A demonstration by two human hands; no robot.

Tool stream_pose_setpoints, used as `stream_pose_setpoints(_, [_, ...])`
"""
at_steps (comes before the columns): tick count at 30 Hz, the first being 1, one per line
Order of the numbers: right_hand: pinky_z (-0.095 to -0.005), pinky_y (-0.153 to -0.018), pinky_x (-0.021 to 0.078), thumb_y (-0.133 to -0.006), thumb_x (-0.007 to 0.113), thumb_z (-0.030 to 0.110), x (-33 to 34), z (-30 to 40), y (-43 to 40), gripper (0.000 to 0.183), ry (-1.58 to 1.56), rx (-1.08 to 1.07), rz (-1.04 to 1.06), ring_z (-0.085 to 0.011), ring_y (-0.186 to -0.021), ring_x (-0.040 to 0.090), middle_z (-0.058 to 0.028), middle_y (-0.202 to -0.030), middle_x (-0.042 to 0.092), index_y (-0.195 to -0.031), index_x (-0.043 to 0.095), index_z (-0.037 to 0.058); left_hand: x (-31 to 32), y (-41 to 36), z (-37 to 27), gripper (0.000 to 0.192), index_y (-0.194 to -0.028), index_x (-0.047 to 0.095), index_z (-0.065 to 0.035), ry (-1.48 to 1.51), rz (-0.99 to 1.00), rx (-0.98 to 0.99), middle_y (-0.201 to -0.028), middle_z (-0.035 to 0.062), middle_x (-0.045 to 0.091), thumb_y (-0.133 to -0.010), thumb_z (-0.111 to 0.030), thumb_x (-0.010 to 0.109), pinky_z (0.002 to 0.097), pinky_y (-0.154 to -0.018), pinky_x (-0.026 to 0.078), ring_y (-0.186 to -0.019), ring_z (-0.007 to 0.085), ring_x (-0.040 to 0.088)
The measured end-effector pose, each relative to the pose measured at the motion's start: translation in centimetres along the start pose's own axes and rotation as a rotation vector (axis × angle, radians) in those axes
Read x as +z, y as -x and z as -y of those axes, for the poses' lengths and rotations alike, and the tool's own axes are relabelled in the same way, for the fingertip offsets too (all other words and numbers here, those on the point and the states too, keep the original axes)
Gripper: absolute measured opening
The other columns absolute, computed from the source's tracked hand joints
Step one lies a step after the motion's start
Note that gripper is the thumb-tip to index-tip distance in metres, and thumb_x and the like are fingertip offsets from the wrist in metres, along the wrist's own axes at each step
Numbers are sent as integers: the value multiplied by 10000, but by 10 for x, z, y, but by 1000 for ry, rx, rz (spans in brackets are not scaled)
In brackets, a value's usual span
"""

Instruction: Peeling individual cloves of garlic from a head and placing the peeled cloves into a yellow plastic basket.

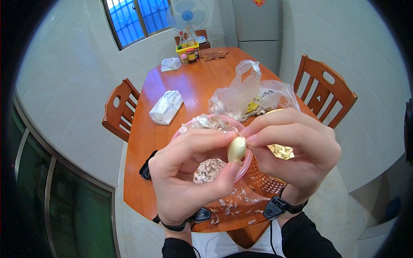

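Note:
A pale, smooth garlic clove (237, 149) is held up in front of me above the table. My left hand (190, 167) grips it between thumb and forefinger. At the clove's upper end, the fingertips and thumb of my right hand (293, 145) pinch its tip. Below my left hand stands a pink plastic basin (247, 166) with papery garlic skins (208, 171) in it. Peeled garlic cloves (281, 151) show beneath my right hand, by an orange perforated basket (263, 180). My hands hide much of both containers.
Loose skin scraps (229, 206) litter the wooden table's (193, 84) near edge. Behind the basin lie plastic bags (238, 93); a tissue pack (166, 107) sits left. Farther back is a yellow condiment basket (182, 50). Wooden chairs (120, 106) flank the table.

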State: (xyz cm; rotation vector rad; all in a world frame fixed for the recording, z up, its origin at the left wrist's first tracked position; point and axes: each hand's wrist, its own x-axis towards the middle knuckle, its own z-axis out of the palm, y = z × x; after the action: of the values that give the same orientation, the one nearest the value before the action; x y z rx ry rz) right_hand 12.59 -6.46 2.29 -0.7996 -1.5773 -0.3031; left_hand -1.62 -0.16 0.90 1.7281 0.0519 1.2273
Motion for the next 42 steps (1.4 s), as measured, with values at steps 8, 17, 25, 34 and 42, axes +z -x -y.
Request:
stream_pose_setpoints(8, [-230, -572, 452, -507, 607, -74, 2, -1, 0, 199, 24, -6, -24, -166, -624, 576, -107, -683, 593, -688, 572, 0, 4, 1, -2, 336, -944, 548, 78, 20, -13, -5, -900, 136, 562, -615, 94, 615, 265, -723, 483, -814, 168, 577])
stream_pose_setpoints(17, [-231, -589, 458, -628, 549, -48, 3, 1, 3, 103, -410, 307, -130, -135, -627, 557, -135, -739, 579, -731, 544, -42, 3, 0, 1, 331, -984, 518, 102, 178, 44, -1, -938, 159, 556, -657, 101, 560, 288, -756, 472, -857, 196, 571])
stream_pose_setpoints(25, [-237, -645, 483, -722, 549, -13, 5, -6, 0, 134, -620, 572, -196, -144, -701, 578, -134, -811, 586, -848, 572, -53, 7, 0, -4, 337, -980, 504, 114, 197, -156, -85, -862, 186, 578, -698, -67, 542, 288, -638, 500, -691, 211, 600])
stream_pose_setpoints(34, [-252, -709, 467, -655, 593, -50, 4, -8, 1, 169, -463, 306, -38, -182, -808, 564, -153, -885, 571, -821, 621, -36, 6, 2, -4, 298, -1039, 493, 99, 151, -63, -34, -999, 168, 518, -741, 92, 489, 287, -808, 440, -935, 200, 533])
stream_pose_setpoints(42, [-253, -707, 437, -664, 589, -41, 1, -12, 0, 141, -397, 233, 33, -177, -788, 558, -145, -862, 572, -803, 617, -40, 4, 1, 0, 295, -1020, 511, 92, 33, -43, 48, -1000, 170, 514, -725, 90, 513, 284, -794, 451, -923, 197, 532])
